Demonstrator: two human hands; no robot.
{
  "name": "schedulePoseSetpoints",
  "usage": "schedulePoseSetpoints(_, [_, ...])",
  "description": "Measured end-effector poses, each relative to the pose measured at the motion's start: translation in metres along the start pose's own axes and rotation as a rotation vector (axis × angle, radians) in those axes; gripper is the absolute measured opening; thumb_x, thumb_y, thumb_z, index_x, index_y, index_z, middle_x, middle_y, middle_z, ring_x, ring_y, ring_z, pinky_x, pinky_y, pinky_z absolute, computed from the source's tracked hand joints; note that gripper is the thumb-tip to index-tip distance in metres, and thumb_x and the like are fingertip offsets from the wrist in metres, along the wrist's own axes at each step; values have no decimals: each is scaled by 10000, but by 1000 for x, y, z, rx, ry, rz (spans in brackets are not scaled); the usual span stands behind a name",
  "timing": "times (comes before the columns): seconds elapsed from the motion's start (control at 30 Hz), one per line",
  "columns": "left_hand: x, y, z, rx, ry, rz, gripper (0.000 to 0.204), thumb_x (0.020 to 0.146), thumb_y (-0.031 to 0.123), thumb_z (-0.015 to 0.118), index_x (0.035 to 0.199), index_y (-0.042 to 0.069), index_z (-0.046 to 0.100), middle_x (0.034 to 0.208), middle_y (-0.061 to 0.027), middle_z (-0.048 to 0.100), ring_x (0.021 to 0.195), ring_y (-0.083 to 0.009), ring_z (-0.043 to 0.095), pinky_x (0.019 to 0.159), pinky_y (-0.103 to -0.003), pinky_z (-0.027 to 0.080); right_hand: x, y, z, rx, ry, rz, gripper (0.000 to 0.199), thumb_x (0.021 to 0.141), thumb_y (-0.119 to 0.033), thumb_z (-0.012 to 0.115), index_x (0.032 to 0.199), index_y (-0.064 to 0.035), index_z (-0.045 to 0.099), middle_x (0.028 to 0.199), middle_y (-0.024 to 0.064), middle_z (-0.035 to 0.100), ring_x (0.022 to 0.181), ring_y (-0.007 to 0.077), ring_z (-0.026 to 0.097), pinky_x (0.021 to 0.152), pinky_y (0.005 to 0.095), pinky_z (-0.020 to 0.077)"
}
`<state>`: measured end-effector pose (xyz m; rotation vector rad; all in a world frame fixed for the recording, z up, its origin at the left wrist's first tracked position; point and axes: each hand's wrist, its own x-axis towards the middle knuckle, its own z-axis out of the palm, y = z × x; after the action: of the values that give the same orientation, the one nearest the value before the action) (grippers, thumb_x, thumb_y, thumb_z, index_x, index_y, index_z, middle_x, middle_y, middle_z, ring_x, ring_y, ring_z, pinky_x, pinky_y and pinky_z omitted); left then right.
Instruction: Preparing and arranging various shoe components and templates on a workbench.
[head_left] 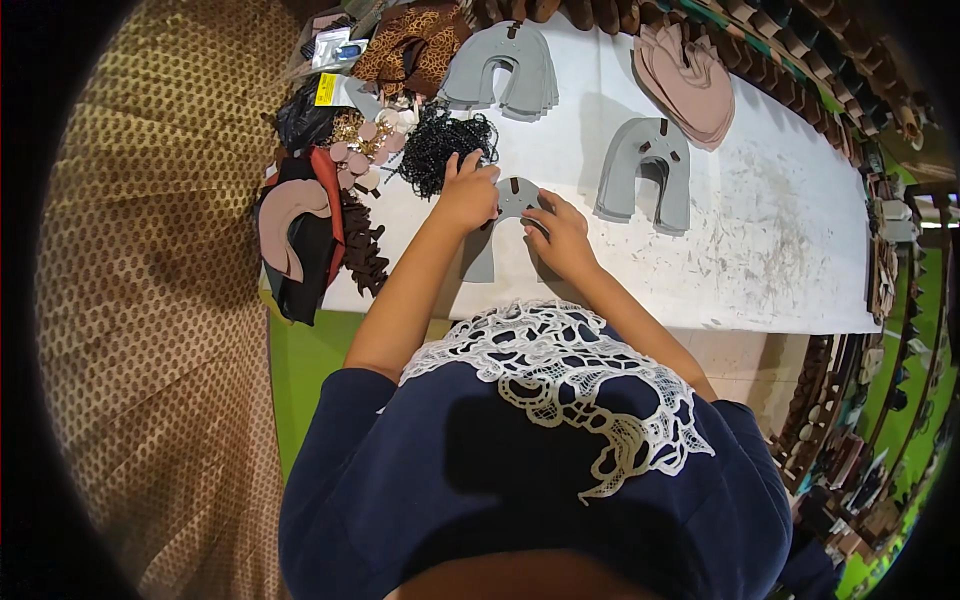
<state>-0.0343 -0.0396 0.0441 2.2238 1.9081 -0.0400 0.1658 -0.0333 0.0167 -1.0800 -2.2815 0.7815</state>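
Near the front edge of the bench (790, 285), a grey arched piece (517, 192) lies between two hands: the right hand (563, 235), fingers loosely spread, touches its right side; the left hand (470, 197) curls at its left, beside a tangled black heap (432, 150), its grip too hidden to tell

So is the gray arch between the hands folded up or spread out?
Spread out: the gray arch lies on the white table, its legs apart, with the left hand and right hand beside its top.
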Motion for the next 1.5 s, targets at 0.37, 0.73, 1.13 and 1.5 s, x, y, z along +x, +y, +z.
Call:
schedulePoseSetpoints(0.37, [-2, -1, 3, -54, 117, -15, 119, 606, 200, 758, 715, 189, 711, 1274, -20, 514, 1294, -327, 318, 1037, -590, 171, 4, 1, 2, -25, -1, -18, 253, 744, -159, 662, 993, -114, 673, 1234, 191, 510, 1097, 342, 514, 923, 408, 409])
schedulePoseSetpoints(0.73, [-38, 13, 26, -43, 410, 40, 142, 702, 181, 692, 843, 181, 698, 1302, -56, 495, 1263, -310, 362, 1007, -583, 219, 36, 8, 8, -245, 43, -14, 366, 740, -230, 675, 1073, -88, 625, 1267, 145, 478, 1173, 321, 432, 930, 472, 361])
schedulePoseSetpoints(1.13, [-54, 50, 35, 319, 286, -138, 353, 825, 212, 500, 1144, 88, 587, 1423, -96, 336, 1333, -305, 249, 1061, -567, 113, 70, 17, 8, -214, -277, 37, 320, 674, -405, 708, 819, -120, 722, 1302, 42, 483, 1280, 347, 304, 1005, 492, 233])
schedulePoseSetpoints(1.5, [-53, 62, 23, 539, 143, -62, 465, 813, 224, 503, 1238, 35, 524, 1476, -113, 217, 1354, -325, 190, 1069, -574, 36, 75, 31, 20, -80, -314, 82, 327, 700, -385, 661, 798, -77, 708, 1272, 37, 521, 1253, 345, 366, 1072, 408, 240])
